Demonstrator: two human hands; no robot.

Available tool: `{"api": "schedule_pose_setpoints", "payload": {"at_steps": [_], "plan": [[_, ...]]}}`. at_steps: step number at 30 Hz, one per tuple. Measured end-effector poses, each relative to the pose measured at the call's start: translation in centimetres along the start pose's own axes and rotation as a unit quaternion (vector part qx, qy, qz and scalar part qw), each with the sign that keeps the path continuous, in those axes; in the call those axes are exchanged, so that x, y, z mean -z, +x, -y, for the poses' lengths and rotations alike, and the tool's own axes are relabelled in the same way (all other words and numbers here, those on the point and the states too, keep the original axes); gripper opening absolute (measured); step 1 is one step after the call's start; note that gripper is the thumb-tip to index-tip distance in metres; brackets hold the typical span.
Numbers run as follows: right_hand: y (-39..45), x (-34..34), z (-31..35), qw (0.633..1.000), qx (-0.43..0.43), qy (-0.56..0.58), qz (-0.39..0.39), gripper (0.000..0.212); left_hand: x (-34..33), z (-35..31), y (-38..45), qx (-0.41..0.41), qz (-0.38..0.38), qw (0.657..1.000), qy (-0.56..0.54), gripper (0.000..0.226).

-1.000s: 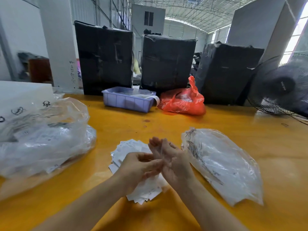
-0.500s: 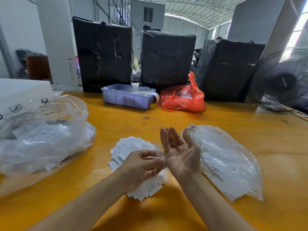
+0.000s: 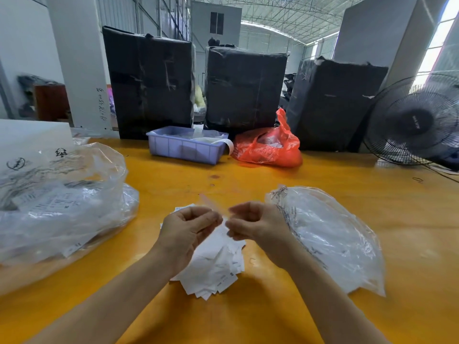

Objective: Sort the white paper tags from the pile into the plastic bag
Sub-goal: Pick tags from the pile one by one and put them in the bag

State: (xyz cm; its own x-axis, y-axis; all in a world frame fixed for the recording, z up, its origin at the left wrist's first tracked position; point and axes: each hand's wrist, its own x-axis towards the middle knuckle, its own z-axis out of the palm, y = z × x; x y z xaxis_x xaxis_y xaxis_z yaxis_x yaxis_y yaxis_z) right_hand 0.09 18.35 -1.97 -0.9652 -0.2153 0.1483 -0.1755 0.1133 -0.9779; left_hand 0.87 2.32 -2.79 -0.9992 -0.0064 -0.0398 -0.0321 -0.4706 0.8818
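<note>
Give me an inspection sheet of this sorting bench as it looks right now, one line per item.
Surface: orange table, glossy, a few dark spots.
Job's things: pile of white paper tags under the hands; clear plastic bag lying beside it on the right, with white contents.
Clutter: big clear bags at left; lilac bin and red bag at the far edge.
Hands: left hand and right hand curled above the pile, pinching a small thin clear piece between them.
Cables: fan's cord on the far right.
Surroundings: three black wrapped bales, fan, warehouse hall.
</note>
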Motion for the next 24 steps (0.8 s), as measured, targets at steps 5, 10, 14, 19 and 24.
{"api": "schedule_pose_setpoints", "payload": {"at_steps": [5,10,14,19,24], "plan": [[0.5,4.6,0.5,0.964,0.053,-0.060,-0.252,0.009,0.4,-0.2,0.2,-0.016,-0.030,0.999,0.041,0.017],[-0.5,10.8,-0.7,0.845,-0.117,-0.408,-0.327,0.026,1.0,-0.4,0.3,-0.020,-0.045,0.993,0.111,0.013],[-0.8,10.3,-1.0,0.774,-0.210,-0.535,-0.264,0.032,1.2,-0.5,0.4,-0.045,-0.036,0.982,0.177,0.005],[-0.5,9.2,0.6,0.716,-0.184,-0.581,-0.341,0.029,1.4,-1.0,0.5,-0.031,-0.032,0.983,0.179,0.013],[-0.6,8.1,1.0,0.696,-0.197,-0.638,-0.264,0.029,1.4,-1.4,0.3,-0.018,-0.018,0.980,0.197,0.016]]}}
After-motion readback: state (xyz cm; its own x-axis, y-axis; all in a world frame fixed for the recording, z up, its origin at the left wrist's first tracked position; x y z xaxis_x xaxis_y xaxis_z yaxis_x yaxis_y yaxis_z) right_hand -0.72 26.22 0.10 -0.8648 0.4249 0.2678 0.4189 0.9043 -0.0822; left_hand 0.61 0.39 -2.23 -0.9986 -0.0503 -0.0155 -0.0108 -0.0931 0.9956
